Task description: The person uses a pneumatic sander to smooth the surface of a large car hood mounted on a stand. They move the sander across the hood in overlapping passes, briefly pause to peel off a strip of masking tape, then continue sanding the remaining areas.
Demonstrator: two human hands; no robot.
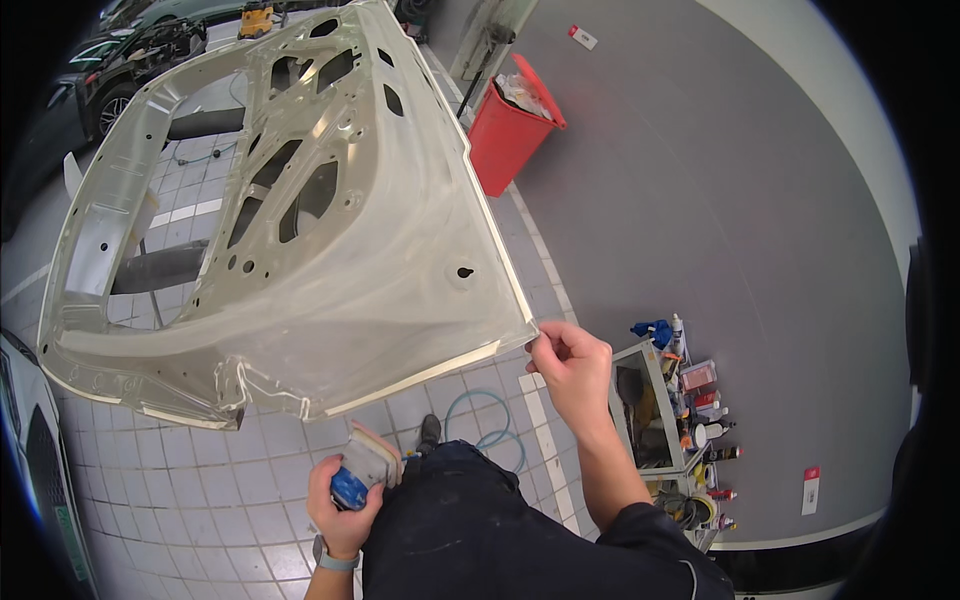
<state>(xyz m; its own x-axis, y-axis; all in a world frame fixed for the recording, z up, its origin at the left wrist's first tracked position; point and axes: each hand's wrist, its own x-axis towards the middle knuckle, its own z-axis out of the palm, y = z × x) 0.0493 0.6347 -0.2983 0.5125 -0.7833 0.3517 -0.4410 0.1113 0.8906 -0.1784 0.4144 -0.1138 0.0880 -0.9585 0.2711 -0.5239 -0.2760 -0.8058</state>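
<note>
A bare car door panel point(400, 265), whitish and dull, lies tilted in front of me with its inner side up. My right hand point(572, 365) is closed at its near right corner, thumb and fingers pinched on the edge. The fingertips are partly hidden, and I cannot make out anything else between them. Low on the left, my left hand point(345, 508) grips a blue and grey hand-held sander point(366, 468). The sander's flat pad faces up and to the right, apart from the door.
Behind the door's right edge stands a red bin point(512, 130) with rubbish. A metal cart point(648, 410) by the grey wall point(720, 220) carries bottles and cans. A thin hose point(485, 395) loops on the tiled floor point(240, 500). Cars stand at the left, one a dark car point(60, 130).
</note>
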